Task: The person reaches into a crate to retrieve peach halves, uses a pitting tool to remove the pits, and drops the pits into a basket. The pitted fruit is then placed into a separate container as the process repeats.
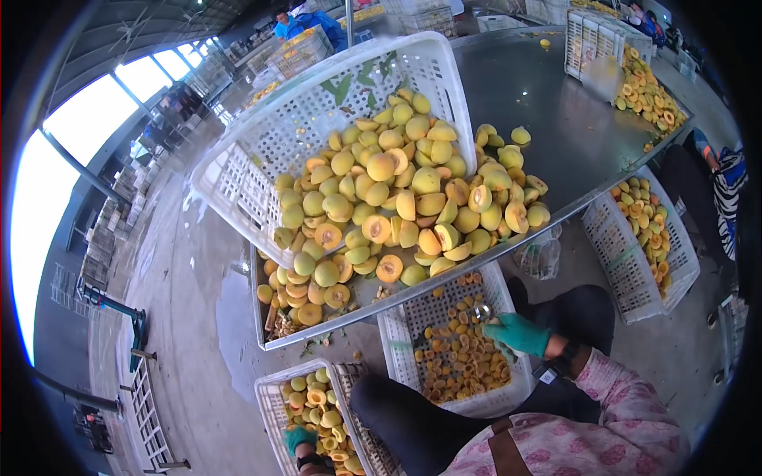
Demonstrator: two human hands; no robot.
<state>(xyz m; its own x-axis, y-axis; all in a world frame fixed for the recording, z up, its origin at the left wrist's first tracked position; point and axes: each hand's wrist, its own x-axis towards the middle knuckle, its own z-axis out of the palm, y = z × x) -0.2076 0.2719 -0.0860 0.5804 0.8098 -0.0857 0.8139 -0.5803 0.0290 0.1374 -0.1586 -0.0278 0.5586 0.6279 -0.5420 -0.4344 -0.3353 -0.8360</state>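
My right hand (520,334), in a green glove, is closed around a metal tool with a rounded, shiny end, seemingly a spoon (482,312). It is above a white crate (395,346) holding many small orange-brown pieces (456,361), perhaps fruit pits. My left hand (299,439), also green-gloved, is at a second white crate (271,394) of halved yellow fruit (316,403), against or just over the fruit. Its fingers are too small and partly hidden to read. In front, yellow peach-like fruit (381,166), many cut in half, spills from a tilted white basket (238,198).
The basket lies on a metal table (548,103) whose raised rim runs above my knees. Another crate (607,238) of fruit halves stands right, and a tipped crate (591,40) lies at the table's far end. A person (718,170) is at the right edge.
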